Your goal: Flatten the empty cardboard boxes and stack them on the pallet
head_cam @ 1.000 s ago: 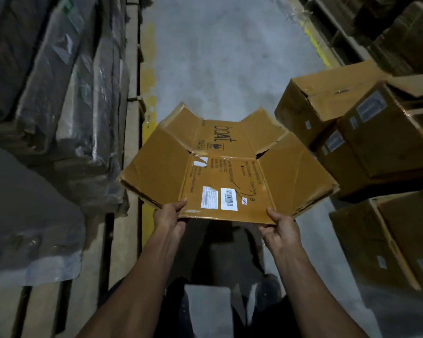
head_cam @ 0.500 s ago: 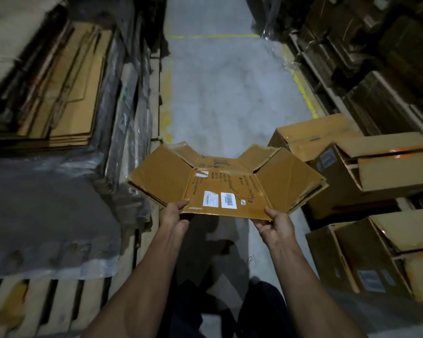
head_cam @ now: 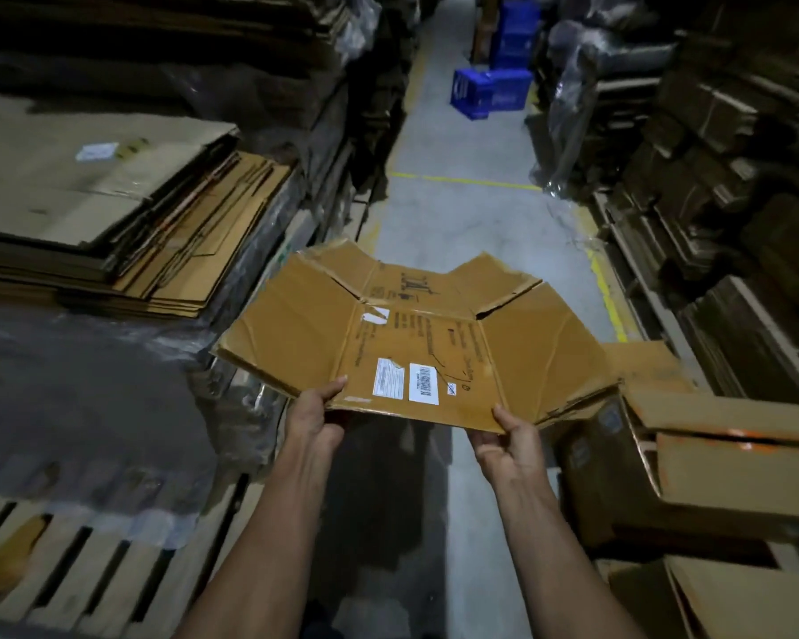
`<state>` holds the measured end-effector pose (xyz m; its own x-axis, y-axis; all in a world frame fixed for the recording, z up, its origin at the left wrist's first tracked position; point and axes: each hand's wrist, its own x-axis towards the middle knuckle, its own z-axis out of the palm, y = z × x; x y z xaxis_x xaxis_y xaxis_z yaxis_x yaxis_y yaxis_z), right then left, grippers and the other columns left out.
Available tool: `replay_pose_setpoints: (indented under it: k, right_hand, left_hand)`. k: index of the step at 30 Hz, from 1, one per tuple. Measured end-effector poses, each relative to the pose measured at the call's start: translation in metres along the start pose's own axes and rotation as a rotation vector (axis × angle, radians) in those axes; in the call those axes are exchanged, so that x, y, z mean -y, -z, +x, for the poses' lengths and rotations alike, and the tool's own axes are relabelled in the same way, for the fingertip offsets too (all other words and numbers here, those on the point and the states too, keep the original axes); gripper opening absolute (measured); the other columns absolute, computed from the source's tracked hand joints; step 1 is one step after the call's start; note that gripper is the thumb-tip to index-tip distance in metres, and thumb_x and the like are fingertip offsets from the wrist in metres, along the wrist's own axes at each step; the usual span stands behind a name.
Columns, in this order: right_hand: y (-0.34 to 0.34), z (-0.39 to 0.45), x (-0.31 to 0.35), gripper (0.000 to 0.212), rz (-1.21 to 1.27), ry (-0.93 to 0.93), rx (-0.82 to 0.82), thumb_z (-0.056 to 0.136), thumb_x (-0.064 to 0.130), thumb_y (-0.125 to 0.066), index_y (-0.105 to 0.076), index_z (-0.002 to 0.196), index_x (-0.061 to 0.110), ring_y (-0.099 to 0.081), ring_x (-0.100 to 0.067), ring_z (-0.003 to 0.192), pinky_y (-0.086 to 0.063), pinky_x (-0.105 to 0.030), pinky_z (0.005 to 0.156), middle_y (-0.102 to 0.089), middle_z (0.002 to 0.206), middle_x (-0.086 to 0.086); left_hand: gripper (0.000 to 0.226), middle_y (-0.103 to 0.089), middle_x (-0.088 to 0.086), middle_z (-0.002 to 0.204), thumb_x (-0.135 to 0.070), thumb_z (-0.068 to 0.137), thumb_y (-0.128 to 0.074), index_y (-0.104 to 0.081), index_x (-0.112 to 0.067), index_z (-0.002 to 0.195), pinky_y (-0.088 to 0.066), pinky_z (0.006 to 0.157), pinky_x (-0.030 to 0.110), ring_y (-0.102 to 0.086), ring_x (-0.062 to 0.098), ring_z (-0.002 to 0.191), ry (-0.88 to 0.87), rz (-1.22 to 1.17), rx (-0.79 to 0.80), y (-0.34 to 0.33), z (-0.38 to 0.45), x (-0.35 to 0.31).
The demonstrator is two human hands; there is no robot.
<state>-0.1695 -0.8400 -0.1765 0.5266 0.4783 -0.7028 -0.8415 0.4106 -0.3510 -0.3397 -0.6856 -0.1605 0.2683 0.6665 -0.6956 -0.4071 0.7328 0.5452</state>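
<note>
A flattened brown cardboard box [head_cam: 434,334] with two white labels hangs in the air over the aisle, flaps spread out. My left hand [head_cam: 314,419] pinches its near edge at the left, thumb on top. My right hand [head_cam: 510,442] pinches the same edge at the right. To the left, a stack of flattened cardboard [head_cam: 111,223] lies on plastic-wrapped goods above a wooden pallet [head_cam: 79,574]. Un-flattened boxes [head_cam: 711,458] with open flaps stand at the right.
A grey concrete aisle [head_cam: 457,214] with yellow lines runs ahead between tall stacks of cardboard on both sides. Blue crates [head_cam: 490,92] stand far down the aisle. Another open box [head_cam: 734,601] sits at the bottom right.
The view has lifted and the flattened box has risen with both hands, now nearer the level of the cardboard stack on the left. Both grips are unchanged.
</note>
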Motion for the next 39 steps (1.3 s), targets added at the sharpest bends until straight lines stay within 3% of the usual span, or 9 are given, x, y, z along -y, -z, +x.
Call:
replay_pose_setpoints:
  k: [6, 9, 12, 19, 22, 24, 29, 34, 39]
  right_hand:
    - [-0.03, -0.002, 0.045, 0.04, -0.06, -0.041, 0.118, 0.091, -0.003, -0.06, -0.057, 0.128, 0.009, -0.069, -0.039, 0.106, -0.06, -0.055, 0.078, -0.071, 0.114, -0.021]
    - [-0.049, -0.005, 0.051, 0.049, -0.065, -0.065, 0.19, 0.088, -0.002, -0.062, -0.051, 0.134, 0.012, -0.069, -0.041, 0.106, -0.061, -0.054, 0.068, -0.068, 0.12, -0.022]
    - [-0.071, -0.005, 0.048, 0.065, -0.068, -0.091, 0.275, 0.077, -0.001, -0.068, -0.046, 0.136, 0.016, -0.066, -0.043, 0.11, -0.056, -0.063, 0.084, -0.063, 0.128, -0.022]
    - [-0.145, -0.007, 0.015, 0.023, -0.118, -0.198, 0.429, 0.095, -0.002, -0.055, -0.055, 0.113, 0.012, -0.066, -0.041, 0.106, -0.057, -0.062, 0.079, -0.072, 0.108, -0.021]
    - [-0.19, 0.001, -0.012, 0.02, -0.179, -0.242, 0.465, 0.095, -0.003, -0.053, -0.058, 0.113, 0.005, -0.071, -0.039, 0.096, -0.058, -0.057, 0.083, -0.076, 0.092, -0.02]
    - [-0.222, 0.013, -0.036, 0.02, -0.196, -0.274, 0.503, 0.095, -0.004, -0.051, -0.059, 0.112, 0.002, -0.075, -0.037, 0.083, -0.06, -0.054, 0.075, -0.075, 0.093, -0.021]
    - [-0.309, 0.046, -0.102, 0.026, -0.256, -0.337, 0.646, 0.082, -0.007, -0.053, -0.062, 0.106, -0.001, -0.075, -0.034, 0.074, -0.062, -0.051, 0.062, -0.075, 0.093, -0.021]
    - [-0.388, 0.074, -0.166, 0.086, -0.292, -0.391, 0.73, 0.046, -0.008, -0.086, -0.058, 0.127, -0.002, -0.074, -0.039, 0.087, -0.06, -0.054, 0.063, -0.069, 0.117, -0.025]
    - [-0.463, 0.103, -0.211, 0.042, -0.339, -0.418, 0.766, 0.074, -0.002, -0.058, -0.062, 0.116, -0.001, -0.075, -0.032, 0.082, -0.058, -0.055, 0.079, -0.073, 0.103, -0.019]
  left_hand:
    - [0.011, -0.064, 0.027, 0.121, 0.01, 0.084, -0.063, -0.068, 0.009, 0.093, -0.048, 0.105, 0.048, -0.063, 0.037, 0.116, -0.108, -0.185, 0.063, -0.03, -0.029, -0.001]
    - [0.015, -0.066, 0.024, 0.116, 0.009, 0.079, -0.063, -0.076, 0.006, 0.072, -0.054, 0.093, 0.049, -0.066, 0.033, 0.105, -0.169, -0.245, 0.127, -0.038, -0.042, -0.012]
    - [0.029, -0.067, 0.024, 0.119, 0.005, 0.069, -0.065, -0.068, 0.007, 0.098, -0.053, 0.088, 0.056, -0.067, 0.034, 0.106, -0.245, -0.311, 0.164, -0.042, -0.055, -0.027]
    - [0.017, -0.075, 0.016, 0.081, 0.006, 0.089, -0.056, -0.063, 0.004, 0.105, -0.059, 0.049, 0.041, -0.075, 0.027, 0.069, -0.388, -0.44, 0.187, -0.035, -0.062, -0.08]
    - [0.051, -0.076, 0.016, 0.091, 0.001, 0.039, -0.094, -0.076, 0.002, 0.086, -0.061, 0.061, 0.047, -0.075, 0.028, 0.08, -0.5, -0.446, 0.257, -0.023, -0.043, -0.116]
    - [0.07, -0.075, 0.017, 0.101, -0.003, 0.011, -0.099, -0.08, -0.001, 0.078, -0.059, 0.079, 0.052, -0.074, 0.029, 0.091, -0.54, -0.471, 0.273, -0.012, -0.021, -0.144]
    - [0.077, -0.076, 0.013, 0.098, -0.001, 0.006, -0.098, -0.079, -0.002, 0.081, -0.062, 0.068, 0.044, -0.075, 0.025, 0.088, -0.651, -0.589, 0.291, 0.009, 0.03, -0.223]
    - [0.098, -0.073, 0.014, 0.11, 0.0, 0.008, -0.098, -0.071, -0.001, 0.102, -0.058, 0.086, 0.045, -0.073, 0.025, 0.095, -0.712, -0.652, 0.239, 0.023, 0.07, -0.296]
    - [0.091, -0.073, 0.016, 0.108, 0.002, 0.014, -0.098, -0.073, 0.001, 0.102, -0.061, 0.08, 0.046, -0.073, 0.028, 0.096, -0.76, -0.662, 0.229, 0.019, 0.098, -0.356]
